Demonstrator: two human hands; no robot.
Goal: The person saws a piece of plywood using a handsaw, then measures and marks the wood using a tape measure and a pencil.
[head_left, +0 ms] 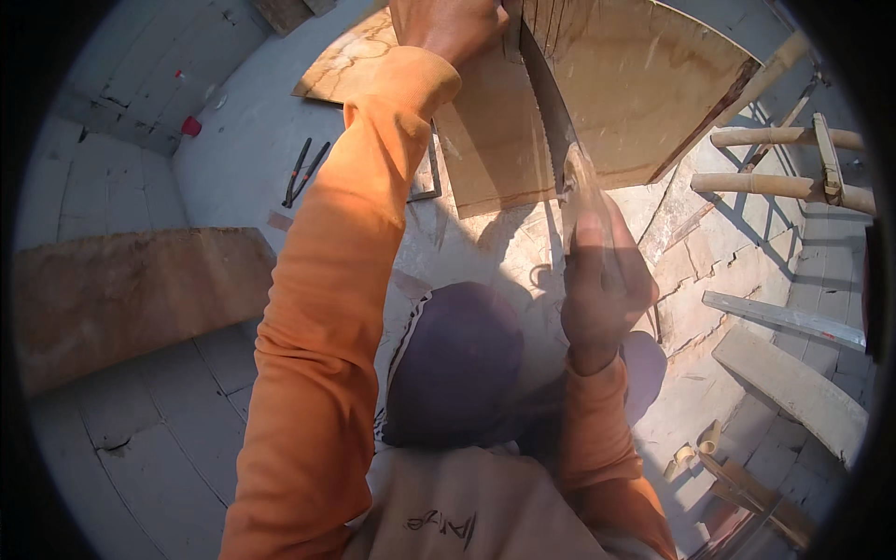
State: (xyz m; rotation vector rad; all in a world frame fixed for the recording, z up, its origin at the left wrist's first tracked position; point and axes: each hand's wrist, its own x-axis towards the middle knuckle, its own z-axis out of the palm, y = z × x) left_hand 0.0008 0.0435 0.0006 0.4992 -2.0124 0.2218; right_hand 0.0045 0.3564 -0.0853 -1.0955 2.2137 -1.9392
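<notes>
My right hand (605,280) is closed round the handle of a handsaw (551,98); hand and handle look slightly blurred. The toothed blade runs up and away from me, across a sheet of plywood (663,93) with dark stains. My left hand (448,26) rests at the plywood's far part, left of the blade's far end. Its fingers run past the top edge of the view, so their grip is hidden. Below the near edge of the sheet are my knees in dark purple cloth (457,364).
Pincers (304,173) with dark handles lie on the pale floor at left, beyond a brown board (140,294). At right stand bamboo poles (765,184), a metal bar (784,319) and a curved grey plank (791,392). A red cup-like object (191,125) sits by the far-left wall.
</notes>
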